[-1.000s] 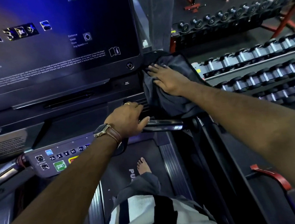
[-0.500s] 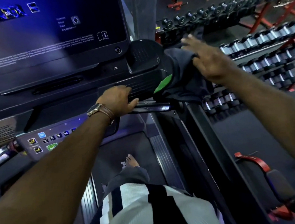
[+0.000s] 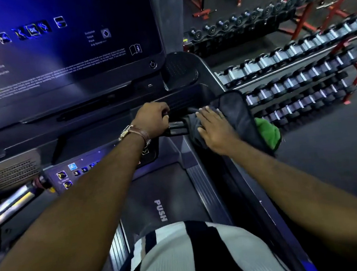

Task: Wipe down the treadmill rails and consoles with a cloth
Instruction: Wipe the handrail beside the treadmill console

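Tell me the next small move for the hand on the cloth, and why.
Probably slide the right hand with the cloth back along the side rail toward the body. The hand lies flat on the cloth, draped over the rail's front end beside the console, and the rail behind it is uncovered. The left hand grips the handlebar.

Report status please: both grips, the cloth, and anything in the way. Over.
Left grip holds the handlebar. Right grip flat, pressing the cloth on the right rail. Nothing seen in the way.
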The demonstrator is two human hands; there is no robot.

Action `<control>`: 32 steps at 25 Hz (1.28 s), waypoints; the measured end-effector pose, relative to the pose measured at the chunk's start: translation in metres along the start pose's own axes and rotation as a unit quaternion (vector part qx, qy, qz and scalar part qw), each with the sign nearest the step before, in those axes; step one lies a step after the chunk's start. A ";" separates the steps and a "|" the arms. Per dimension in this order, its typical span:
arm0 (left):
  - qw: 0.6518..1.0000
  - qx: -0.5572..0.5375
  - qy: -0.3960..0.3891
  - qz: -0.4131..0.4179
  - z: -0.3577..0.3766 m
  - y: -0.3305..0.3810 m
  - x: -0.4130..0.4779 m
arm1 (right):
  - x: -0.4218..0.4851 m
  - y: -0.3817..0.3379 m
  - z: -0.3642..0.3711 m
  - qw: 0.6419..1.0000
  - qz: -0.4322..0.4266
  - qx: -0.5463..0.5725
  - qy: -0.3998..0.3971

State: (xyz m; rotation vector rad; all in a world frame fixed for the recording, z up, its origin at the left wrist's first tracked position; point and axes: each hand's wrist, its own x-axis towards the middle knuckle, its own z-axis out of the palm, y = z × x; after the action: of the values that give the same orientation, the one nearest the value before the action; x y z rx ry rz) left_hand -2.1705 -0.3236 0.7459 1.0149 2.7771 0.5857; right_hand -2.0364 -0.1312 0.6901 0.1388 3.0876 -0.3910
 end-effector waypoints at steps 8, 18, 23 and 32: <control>0.990 0.098 -0.075 0.065 -0.013 -0.013 0.003 | -0.022 -0.008 0.031 0.991 0.093 0.020 0.096; 0.991 0.094 -0.061 0.076 -0.011 -0.020 -0.005 | 0.006 -0.007 0.020 0.993 0.047 0.011 0.106; 0.992 0.079 -0.065 0.068 -0.014 -0.018 -0.008 | -0.005 -0.024 0.029 0.991 -0.091 -0.016 0.095; 0.996 0.021 -0.067 0.059 -0.019 -0.015 -0.007 | 0.018 -0.110 0.037 0.984 -0.006 0.014 0.176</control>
State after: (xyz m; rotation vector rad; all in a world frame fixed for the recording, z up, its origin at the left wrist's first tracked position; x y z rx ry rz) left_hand -2.1787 -0.3449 0.7577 1.1884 2.6369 0.4569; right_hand -2.0640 -0.2453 0.6811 0.2130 3.4323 -0.4568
